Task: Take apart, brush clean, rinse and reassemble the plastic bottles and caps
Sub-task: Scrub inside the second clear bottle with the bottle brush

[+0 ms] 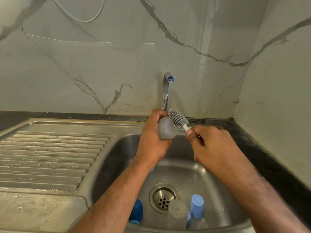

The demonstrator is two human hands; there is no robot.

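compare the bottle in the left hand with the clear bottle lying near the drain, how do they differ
The held bottle is up over the sink, gripped by the left hand beside the brush; the clear bottle near the drain lies on the basin floor, untouched. The held bottle has bristles against it; the lying one rests among blue caps. Both look like frosted, translucent plastic.

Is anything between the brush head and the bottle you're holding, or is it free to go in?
Nothing visible stands between them. The brush, held by the right hand, lies against the frosted bottle gripped in the left hand. The bottle's mouth is hidden, so I cannot tell whether it's open.
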